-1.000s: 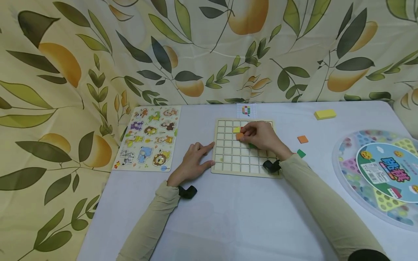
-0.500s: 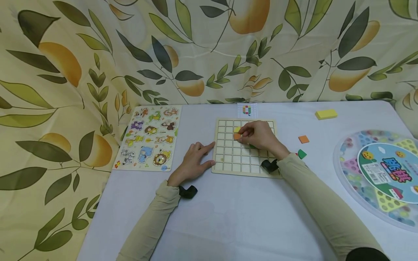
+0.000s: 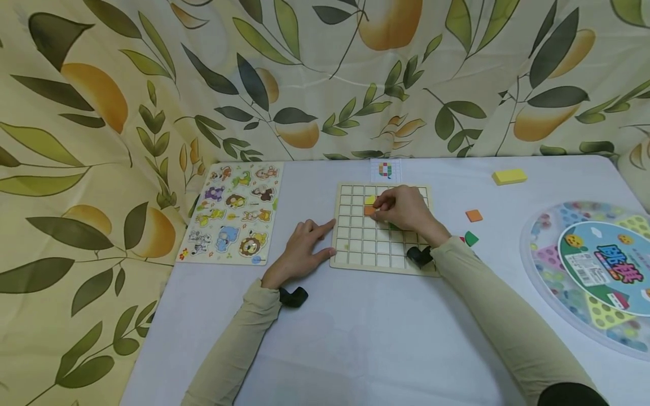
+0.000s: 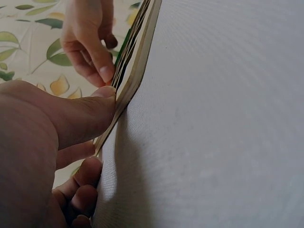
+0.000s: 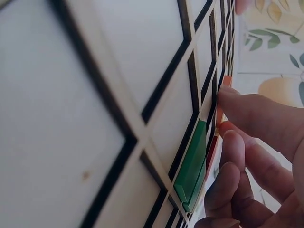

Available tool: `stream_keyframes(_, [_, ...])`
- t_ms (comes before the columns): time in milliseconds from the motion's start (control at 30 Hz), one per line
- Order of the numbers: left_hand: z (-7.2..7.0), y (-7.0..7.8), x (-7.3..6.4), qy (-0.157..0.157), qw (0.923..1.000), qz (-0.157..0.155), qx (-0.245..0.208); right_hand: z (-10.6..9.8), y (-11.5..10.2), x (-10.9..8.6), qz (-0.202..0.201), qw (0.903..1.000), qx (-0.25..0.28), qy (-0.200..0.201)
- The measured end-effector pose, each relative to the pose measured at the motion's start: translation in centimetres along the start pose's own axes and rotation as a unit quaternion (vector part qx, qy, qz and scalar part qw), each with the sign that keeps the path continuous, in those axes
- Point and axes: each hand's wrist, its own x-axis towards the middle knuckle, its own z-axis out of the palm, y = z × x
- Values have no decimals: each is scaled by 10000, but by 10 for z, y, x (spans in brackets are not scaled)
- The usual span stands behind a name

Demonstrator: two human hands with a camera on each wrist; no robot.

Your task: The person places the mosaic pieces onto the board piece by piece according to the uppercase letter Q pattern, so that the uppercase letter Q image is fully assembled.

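Note:
A wooden grid board (image 3: pixel 354 245) lies on the white table. My left hand (image 3: pixel 302 248) touches its left edge with thumb and index finger stretched out; the thumb (image 4: pixel 90 111) is at the rim in the left wrist view. Over the upper middle of the board, my right hand (image 3: pixel 403 208) pinches an orange square tile (image 3: pixel 369 210) at a cell just below a yellow tile (image 3: pixel 370 200). In the right wrist view the thumb rests on that orange tile (image 5: pixel 223 97). Green tiles (image 5: pixel 192 164) and a red one (image 5: pixel 212 151) sit in cells beside it, partly covered by the hand.
Right of the board lie a loose orange tile (image 3: pixel 474 215), a green piece (image 3: pixel 471 239) and a red piece partly under the sleeve. A pattern card (image 3: pixel 386 170) stands behind, a yellow block (image 3: pixel 509 177) far right, a round game box (image 3: pixel 538 282) right, an animal puzzle (image 3: pixel 231 214) left.
My right hand has shifted slightly left with the orange tile, which now lies flatter and squarer in the cell under the yellow one. The left hand stays at the board's edge.

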Motion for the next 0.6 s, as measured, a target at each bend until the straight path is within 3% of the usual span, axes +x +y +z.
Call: stream_keyframes(600, [-1, 1, 0, -24, 10000, -37, -38, 0, -3, 0, 117, 9999, 72, -23])
